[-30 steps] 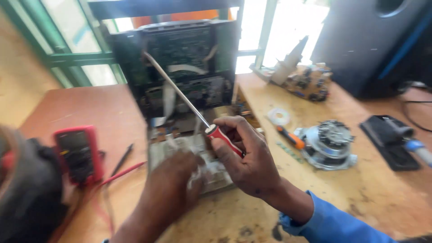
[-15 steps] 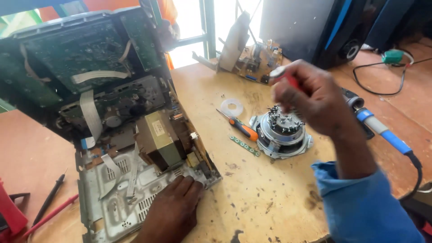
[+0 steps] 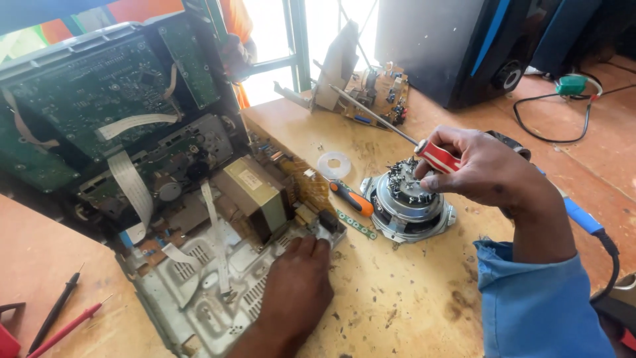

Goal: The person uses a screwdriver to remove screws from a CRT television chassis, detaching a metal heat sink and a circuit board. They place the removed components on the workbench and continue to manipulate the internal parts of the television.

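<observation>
The right hand (image 3: 487, 174) was clenched round the red handle of a long screwdriver (image 3: 437, 157), and the thin steel shaft ran up toward ten o'clock, its tip ending near the small circuit board (image 3: 374, 93) at the back of the bench. Right under that fist sat the round metal speaker motor (image 3: 407, 205), a cluster of small screws clinging to its top; the knuckles hovered just above it, whether touching I could not tell.

Down at six o'clock, the left hand (image 3: 295, 292) lay flat, fingers spread and gripping nothing, pressed on the front edge of the opened grey chassis (image 3: 199, 292). Its fingertips (image 3: 311, 245) reached the small black part at the chassis corner. Inside the chassis stood a yellowish transformer block (image 3: 255, 195), with white ribbon cables (image 3: 129, 185) trailing up to the tilted green main board (image 3: 93, 86) at eleven o'clock.

Between chassis and speaker motor lay a short orange-handled screwdriver (image 3: 351, 197), and beside it a clear plastic disc (image 3: 333, 164). At three o'clock, a blue-handled soldering iron (image 3: 583, 215) stretched behind the right wrist. Red and black meter probes (image 3: 59, 318) rested at eight o'clock on the wooden bench (image 3: 411, 298).
</observation>
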